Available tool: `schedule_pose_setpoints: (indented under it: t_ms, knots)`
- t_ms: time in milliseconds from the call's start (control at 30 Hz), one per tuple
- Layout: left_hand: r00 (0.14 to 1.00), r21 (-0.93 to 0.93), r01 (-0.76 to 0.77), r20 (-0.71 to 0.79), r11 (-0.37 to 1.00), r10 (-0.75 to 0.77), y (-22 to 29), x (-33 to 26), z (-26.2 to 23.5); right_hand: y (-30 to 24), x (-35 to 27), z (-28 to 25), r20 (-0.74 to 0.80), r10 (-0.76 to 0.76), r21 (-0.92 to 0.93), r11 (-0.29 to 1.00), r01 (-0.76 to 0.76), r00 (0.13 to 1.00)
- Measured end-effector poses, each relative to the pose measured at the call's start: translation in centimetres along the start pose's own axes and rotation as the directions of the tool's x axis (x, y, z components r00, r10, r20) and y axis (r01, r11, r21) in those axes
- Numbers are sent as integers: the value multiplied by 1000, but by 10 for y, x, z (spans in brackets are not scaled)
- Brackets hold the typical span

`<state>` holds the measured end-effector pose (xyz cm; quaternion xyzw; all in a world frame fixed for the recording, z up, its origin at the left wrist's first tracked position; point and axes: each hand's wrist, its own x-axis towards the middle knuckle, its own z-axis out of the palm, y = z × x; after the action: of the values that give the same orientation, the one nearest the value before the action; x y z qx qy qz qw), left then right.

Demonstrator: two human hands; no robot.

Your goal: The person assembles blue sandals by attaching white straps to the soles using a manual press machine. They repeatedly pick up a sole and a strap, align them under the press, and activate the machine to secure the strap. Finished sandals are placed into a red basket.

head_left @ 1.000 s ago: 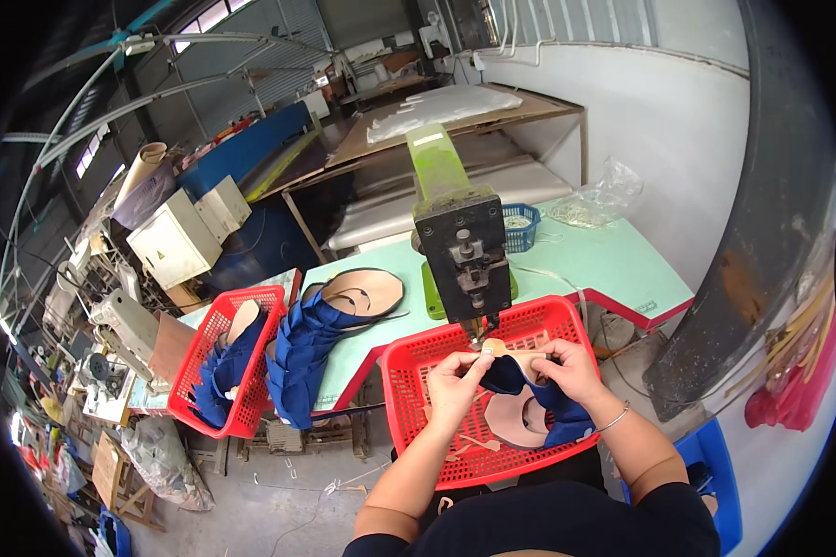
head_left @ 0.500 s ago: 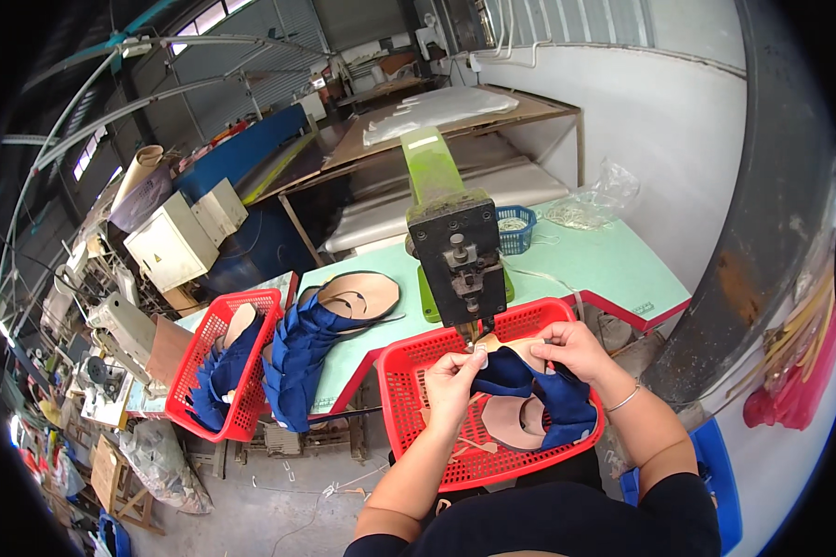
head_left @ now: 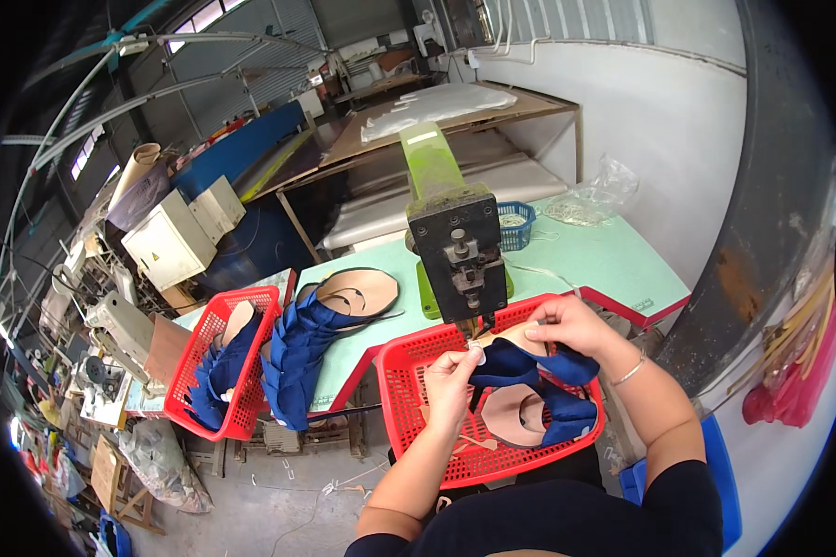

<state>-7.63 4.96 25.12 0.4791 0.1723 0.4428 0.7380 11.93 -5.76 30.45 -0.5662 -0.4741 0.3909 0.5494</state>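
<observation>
My left hand [head_left: 450,382] pinches a small white piece [head_left: 476,352] between thumb and fingertips, just below the sewing machine's black head [head_left: 457,255]. A blue shoe upper with a beige insole [head_left: 503,364] runs from there to my right hand [head_left: 574,327]. That hand is closed on the insole, thumb on top, and the blue material hangs beneath it. The upper's end lies close to the needle area; whether it touches is hidden. Under my hands, a red basket [head_left: 401,446] holds another blue upper [head_left: 567,415] with a beige sole piece [head_left: 513,414].
Blue uppers [head_left: 297,362] lie stacked on the green table [head_left: 604,265]. To their left stands a second red basket [head_left: 267,371] with more of them. Behind the machine sit a small blue basket [head_left: 518,227] and a clear plastic bag [head_left: 604,200]. A dark column [head_left: 734,251] rises at right.
My right hand has shifted slightly up and turned the upper, so more of its beige insole and its blue side show. My left hand has stayed nearly still.
</observation>
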Motion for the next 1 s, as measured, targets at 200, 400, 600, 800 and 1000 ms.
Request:
schedule_pose_setpoints:
  t_ms: [200,400,600,800,1000]
  knots:
    - [1000,66,7,-18,998,-6,-1,-4,2,-30,41,-20,163,4,-399,915,62,987]
    - [998,45,58,-7,997,-58,-11,-5,4,-52,91,-23,366,64,-511,848,143,929]
    - [997,-14,61,-44,998,-62,-12,-6,17,-56,126,-20,501,105,-512,836,197,859]
    - [994,-66,50,-89,997,-56,-10,-8,18,-45,138,-14,448,-17,-498,826,265,894]
    - [998,-168,-4,-57,986,-5,-13,-5,2,-49,101,-12,349,-31,-435,880,191,937]
